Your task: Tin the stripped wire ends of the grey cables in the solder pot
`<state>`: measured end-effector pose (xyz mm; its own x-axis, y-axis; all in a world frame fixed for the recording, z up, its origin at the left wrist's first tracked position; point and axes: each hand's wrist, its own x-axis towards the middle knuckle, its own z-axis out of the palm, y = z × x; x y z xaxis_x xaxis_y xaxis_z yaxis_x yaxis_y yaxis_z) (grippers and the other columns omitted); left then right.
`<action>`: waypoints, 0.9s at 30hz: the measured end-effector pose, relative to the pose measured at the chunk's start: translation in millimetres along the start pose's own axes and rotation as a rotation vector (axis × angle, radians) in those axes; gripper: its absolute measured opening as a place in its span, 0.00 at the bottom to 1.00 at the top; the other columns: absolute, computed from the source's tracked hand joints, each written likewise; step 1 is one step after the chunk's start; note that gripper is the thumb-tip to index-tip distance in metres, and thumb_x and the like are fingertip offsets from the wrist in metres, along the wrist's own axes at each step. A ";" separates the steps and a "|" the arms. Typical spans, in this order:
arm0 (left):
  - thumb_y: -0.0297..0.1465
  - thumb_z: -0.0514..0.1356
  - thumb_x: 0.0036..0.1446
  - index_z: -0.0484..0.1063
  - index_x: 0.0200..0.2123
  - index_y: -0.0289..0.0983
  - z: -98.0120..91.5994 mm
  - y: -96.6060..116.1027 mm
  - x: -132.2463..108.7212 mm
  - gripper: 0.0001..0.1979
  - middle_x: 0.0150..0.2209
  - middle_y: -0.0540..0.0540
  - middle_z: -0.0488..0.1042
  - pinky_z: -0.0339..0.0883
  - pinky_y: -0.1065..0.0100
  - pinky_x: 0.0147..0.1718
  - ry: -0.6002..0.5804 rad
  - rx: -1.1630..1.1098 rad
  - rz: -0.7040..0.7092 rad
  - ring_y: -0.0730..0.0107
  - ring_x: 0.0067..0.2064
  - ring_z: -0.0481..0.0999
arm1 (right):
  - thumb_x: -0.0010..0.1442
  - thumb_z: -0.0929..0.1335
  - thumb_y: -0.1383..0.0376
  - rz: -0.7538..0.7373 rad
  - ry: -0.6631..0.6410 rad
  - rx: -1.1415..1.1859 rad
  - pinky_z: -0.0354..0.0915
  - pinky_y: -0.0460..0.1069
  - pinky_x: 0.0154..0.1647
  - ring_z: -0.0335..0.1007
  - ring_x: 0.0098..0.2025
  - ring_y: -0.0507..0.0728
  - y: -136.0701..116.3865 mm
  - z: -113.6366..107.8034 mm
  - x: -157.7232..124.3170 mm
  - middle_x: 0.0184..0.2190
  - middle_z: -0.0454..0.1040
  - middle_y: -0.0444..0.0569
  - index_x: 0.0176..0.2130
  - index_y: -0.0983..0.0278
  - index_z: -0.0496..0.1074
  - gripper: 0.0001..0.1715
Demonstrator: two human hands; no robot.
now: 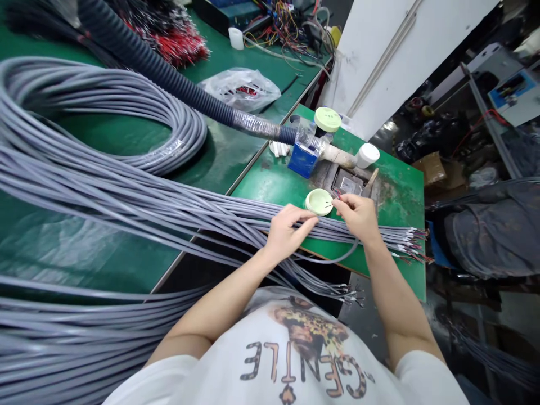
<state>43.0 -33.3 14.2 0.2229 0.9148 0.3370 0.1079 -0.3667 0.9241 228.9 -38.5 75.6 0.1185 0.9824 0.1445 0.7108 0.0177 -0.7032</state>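
Observation:
My right hand (358, 216) pinches the end of a grey cable, its thin stripped wires (336, 194) fanning out at the fingertips. These wires are beside and partly over a small round pale-green dish (319, 202). From under the right wrist the same cable (337, 260) appears to loop down to the left. My left hand (289, 230) lies on the bundle of grey cables (236, 208), thumb and forefinger stretched out and apart. At the bundle's right end, several cable ends (411, 242) show bare coloured wires and white tags.
Behind my right hand sits a soot-stained metal pot (349, 183). A black corrugated hose (169, 79) reaches over the bench to a blue box (304, 160). White cup (368, 154) and green-lidded jar (328, 119) stand nearby. A large cable coil (185, 135) fills the left.

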 end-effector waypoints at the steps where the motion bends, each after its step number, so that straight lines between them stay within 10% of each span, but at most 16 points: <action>1: 0.35 0.61 0.57 0.77 0.34 0.38 -6.6 -7.0 3.0 0.08 0.33 0.46 0.79 0.65 0.62 0.42 0.017 0.111 0.054 0.66 0.37 0.73 | 0.57 0.67 0.61 -0.021 -0.035 -0.053 0.53 0.45 0.24 0.58 0.20 0.49 1.8 2.5 8.4 0.16 0.65 0.41 0.20 0.65 0.70 0.16; 14: 0.36 0.54 0.63 0.74 0.40 0.39 -11.2 -39.4 6.5 0.11 0.39 0.47 0.79 0.58 0.58 0.46 -0.084 0.563 0.211 0.63 0.42 0.73 | 0.59 0.65 0.58 0.010 -0.312 -0.776 0.51 0.48 0.29 0.70 0.31 0.56 17.4 35.0 53.3 0.29 0.78 0.49 0.30 0.63 0.77 0.15; 27: 0.35 0.54 0.62 0.74 0.40 0.40 -11.4 -40.5 6.8 0.10 0.39 0.48 0.80 0.55 0.56 0.54 -0.085 0.545 0.228 0.65 0.43 0.74 | 0.59 0.64 0.59 -0.044 -0.271 -0.698 0.51 0.48 0.27 0.69 0.29 0.56 19.3 26.9 53.4 0.27 0.78 0.49 0.30 0.63 0.78 0.16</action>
<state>29.2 -10.3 -18.8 0.3734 0.7940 0.4797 0.5244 -0.6072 0.5969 230.3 19.3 51.0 -0.0314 0.9965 -0.0776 0.9962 0.0250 -0.0829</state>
